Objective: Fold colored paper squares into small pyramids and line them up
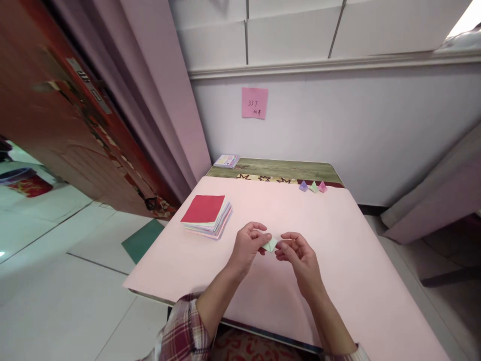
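Note:
A small pale green folded paper (270, 245) is held just above the pink-covered table, between my two hands. My left hand (248, 246) pinches its left side with thumb and fingers. At its right corner, my right hand (298, 253) closes thumb and fingertips on the paper. Part of the paper is hidden behind the left thumb. To the left lies a stack of coloured paper squares (205, 210) with a red sheet on top. Near the far right edge stand three small folded paper pieces: a purple one (303, 186), a green one (313, 187) and a pink one (322, 187).
The pink cover (338, 235) lies over most of the table. A small pack (226, 161) sits at the far left corner. A pink note (254, 103) is stuck on the wall. On the floor at the left are a green sheet (142, 239) and a bucket (28, 183).

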Available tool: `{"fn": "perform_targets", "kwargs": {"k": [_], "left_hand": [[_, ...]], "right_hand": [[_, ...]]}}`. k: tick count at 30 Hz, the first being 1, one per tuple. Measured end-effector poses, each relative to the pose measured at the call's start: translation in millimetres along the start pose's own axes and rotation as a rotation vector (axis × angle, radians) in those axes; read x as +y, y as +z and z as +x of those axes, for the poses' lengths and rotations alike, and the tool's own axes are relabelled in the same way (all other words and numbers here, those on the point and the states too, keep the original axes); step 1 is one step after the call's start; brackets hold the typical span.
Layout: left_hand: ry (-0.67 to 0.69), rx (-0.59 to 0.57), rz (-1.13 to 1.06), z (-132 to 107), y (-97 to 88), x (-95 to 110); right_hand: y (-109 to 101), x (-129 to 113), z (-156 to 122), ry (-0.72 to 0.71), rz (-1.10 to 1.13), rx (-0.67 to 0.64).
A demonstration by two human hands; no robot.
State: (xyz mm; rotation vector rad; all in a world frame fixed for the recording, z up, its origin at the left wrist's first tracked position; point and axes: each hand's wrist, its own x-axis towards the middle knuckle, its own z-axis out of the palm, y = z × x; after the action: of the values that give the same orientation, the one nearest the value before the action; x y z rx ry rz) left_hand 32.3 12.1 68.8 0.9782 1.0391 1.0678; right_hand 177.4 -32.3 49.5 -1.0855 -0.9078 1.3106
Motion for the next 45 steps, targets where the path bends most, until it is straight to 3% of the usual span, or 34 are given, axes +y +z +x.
{"fn": "perform_targets", "kwargs": {"k": [6,14,19,26,34,45], "left_hand": [[0.032,-0.110,-0.014,-1,2.8,-5],[0.042,-0.118,0.038,-6,4.8,-4],[0.087,-0.135,0.095,-9,5.0,1],[0.131,-0.344,0.099,-18,-1.3,18],[0.192,-0.286,0.047,-15,1.9,9],[0.229,-0.171,0.063,-25,10.9,15]], "right_hand": [[-5,-4,-1,-0.053,-0.036,-0.110],[-7,-6,-6,-0.016,-0.028,-0.151],[-4,-6,-7,-0.023,-0.030,-0.098],[-2,-3,-3,-0.097,-0.058,0.045],[-1,-1,-5,-0.247,-0.088,0.114],[4,-6,-9,-0.297,-0.072,0.116]]}}
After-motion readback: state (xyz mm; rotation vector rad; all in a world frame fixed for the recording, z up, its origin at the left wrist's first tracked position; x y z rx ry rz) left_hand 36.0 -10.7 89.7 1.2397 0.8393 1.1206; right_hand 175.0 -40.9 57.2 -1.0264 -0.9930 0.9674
